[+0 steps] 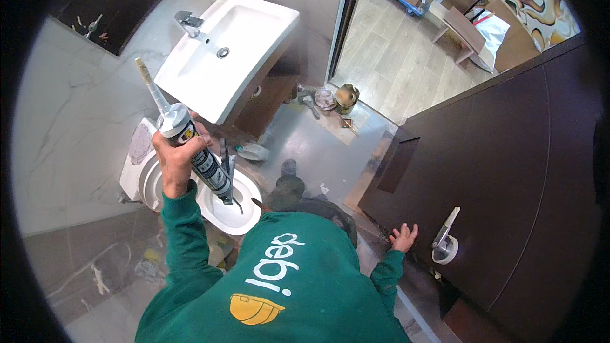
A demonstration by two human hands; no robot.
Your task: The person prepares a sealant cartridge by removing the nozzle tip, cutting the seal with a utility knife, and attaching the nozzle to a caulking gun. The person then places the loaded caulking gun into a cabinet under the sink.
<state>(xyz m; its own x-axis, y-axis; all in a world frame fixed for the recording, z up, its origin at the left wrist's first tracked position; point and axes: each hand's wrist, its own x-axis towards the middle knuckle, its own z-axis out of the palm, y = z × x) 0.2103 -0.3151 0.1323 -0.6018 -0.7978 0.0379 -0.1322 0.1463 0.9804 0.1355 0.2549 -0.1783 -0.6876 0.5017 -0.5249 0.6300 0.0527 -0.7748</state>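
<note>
The left hand (176,160) clasps the tube (211,170) — its axis slanting near right to far left — while the right hand (403,238) (empty, fingers spread) hangs apart by the door (489,165).

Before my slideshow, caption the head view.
Left hand grips a sealant cartridge, with the empty right hand near a lever door handle.

Between the left hand (176,162) and the right hand (404,237), a broad gap above the floor (302,136) leaves room to pass forward. Clutter (325,99) lies on the floor near the door frame (348,22). The sink (197,76) juts out beyond the tube (208,166), the toilet (249,184) stands beneath it, and the door (489,152) with its handle (447,232) bars the right side.
</note>
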